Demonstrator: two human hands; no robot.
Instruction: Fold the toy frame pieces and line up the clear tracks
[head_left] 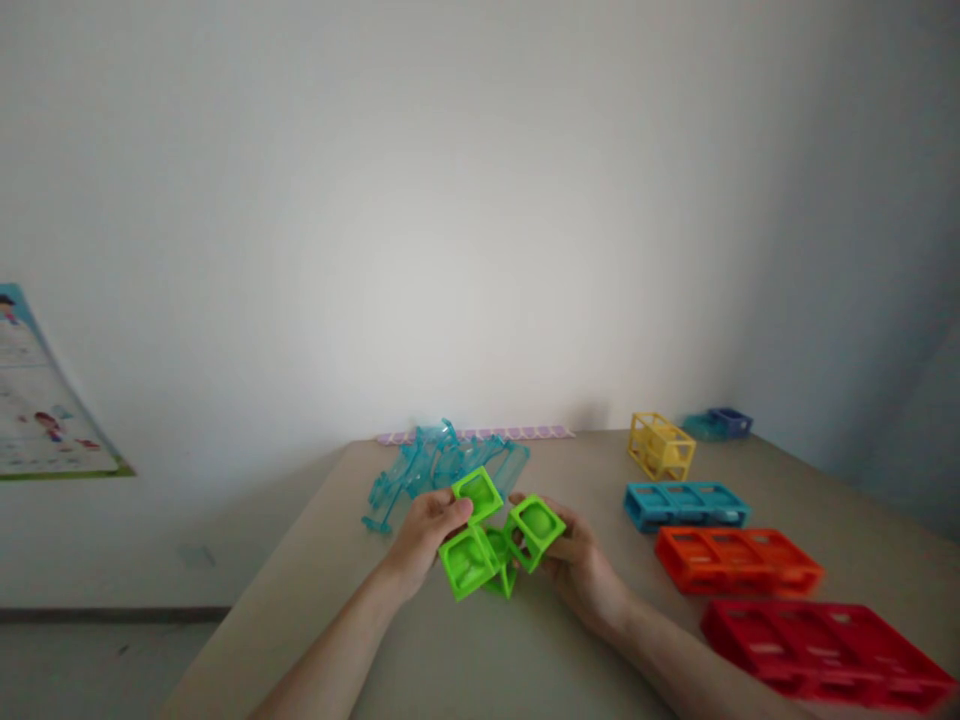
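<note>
- Your left hand (426, 530) and right hand (577, 565) both clasp the green cube cluster (495, 545) above the table (315, 560)
- Clear blue pieces (442, 465) lie just behind

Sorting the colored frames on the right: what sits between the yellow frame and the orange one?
In the head view, the blue frame lies between the yellow frame and the orange frame.

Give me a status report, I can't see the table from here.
Left hand and right hand both gripping the green cube pieces above the table. Clear blue parts just behind. Nothing in the way.
</note>
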